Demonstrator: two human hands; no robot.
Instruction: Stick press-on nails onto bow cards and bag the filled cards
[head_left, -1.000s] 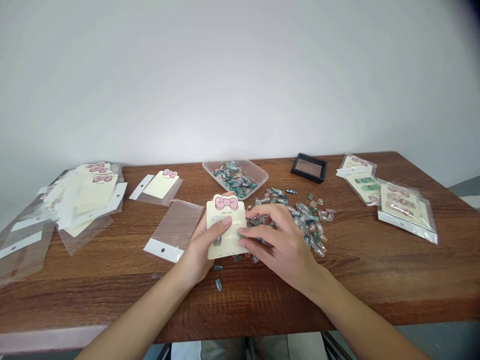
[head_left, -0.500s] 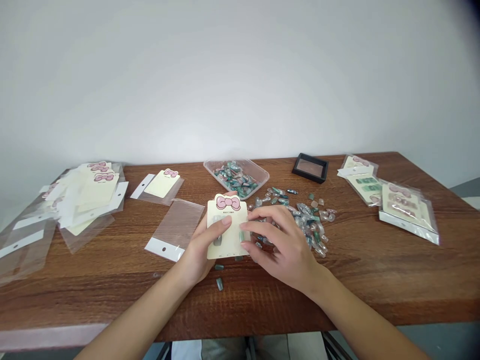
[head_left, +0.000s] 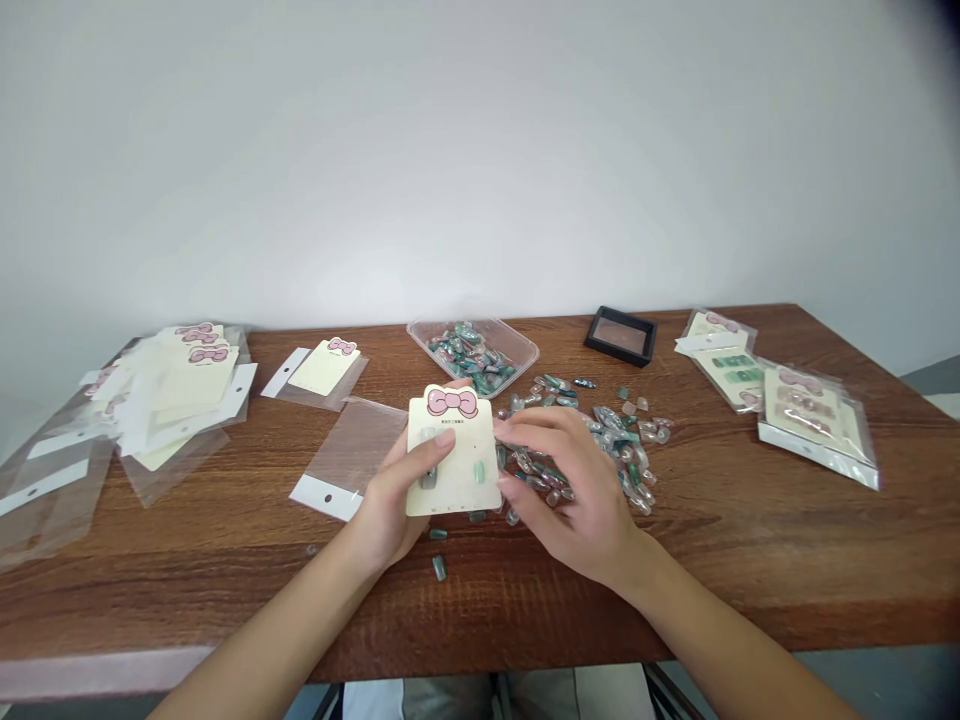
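Observation:
My left hand (head_left: 397, 490) grips a cream card (head_left: 454, 490) with a pink bow at its top, the thumb lying across the front. Greyish press-on nails (head_left: 428, 478) sit on the card's left side, partly under the thumb. A pale green press-on nail (head_left: 478, 471) lies on its right side. Close to the card's right edge is my right hand (head_left: 574, 490), its thumb and fingers apart with nothing seen between them. Behind that hand spreads a pile of loose press-on nails (head_left: 615, 430). Two more green nails (head_left: 439, 568) lie in front of the card.
A clear plastic tub (head_left: 525, 350) of nails stands at the back beside a black frame (head_left: 620, 335). Bow cards and clear bags (head_left: 191, 385) are heaped at left; an unfilled bag (head_left: 352, 450) lies nearer. Bagged nail cards (head_left: 817, 415) rest at right.
My right hand's fingers have come off the green nail, which stays on the card. The card has shifted slightly left in my left hand.

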